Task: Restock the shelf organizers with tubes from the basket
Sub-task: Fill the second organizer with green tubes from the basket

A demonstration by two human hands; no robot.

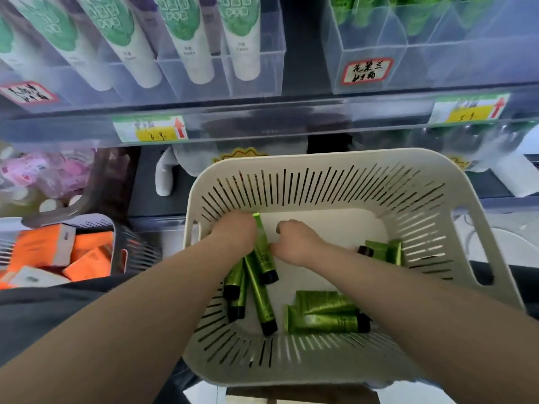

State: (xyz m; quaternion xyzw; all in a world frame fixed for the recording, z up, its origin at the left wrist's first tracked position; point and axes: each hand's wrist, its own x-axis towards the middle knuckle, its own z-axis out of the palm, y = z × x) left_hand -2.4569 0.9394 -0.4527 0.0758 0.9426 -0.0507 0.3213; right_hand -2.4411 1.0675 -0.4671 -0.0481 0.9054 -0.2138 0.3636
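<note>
Risks first. A bunch of green tubes (261, 258) is gripped by the left hand (233, 231), fingers curled round it. The tubes are fanned out below the hand at diff. angles, caps down. If lifted like this, one or two could be shed back into the basket (335, 158) or over its rim to the floor.

The right hand (294, 243) is held just beside the bunch, fingers curled, thumb side against one tube. Whether anything is pinched cannot be told, so support from it can't be counted on. The basket seems to be balanced on the lap, not on a surface, so a tip is possible once both arms are raised. A mix-up is also possible, as two kinds of stock are shelved side by side above.

Containers:
- **Basket:** besides the bunch, a pair of tubes (323, 314) is laid near the front wall. A few more tubes (382, 250) are lodged against the right wall, partly hidden by the forearm. Much of the floor is left bare.
- **Right organizer (379, 45):** clear, marked w/ a handwritten label (367, 70). Matching green stock (414, 16) is stood in its compartments. Fill level cannot be told, as the tops are cut off.
- **Left organizers (253, 71):** filled w/ white-and-teal tubes (192, 39), leaned back.
- **Slotted bin (116, 237), lower left:** orange boxes (90, 258) are piled in it.
</note>
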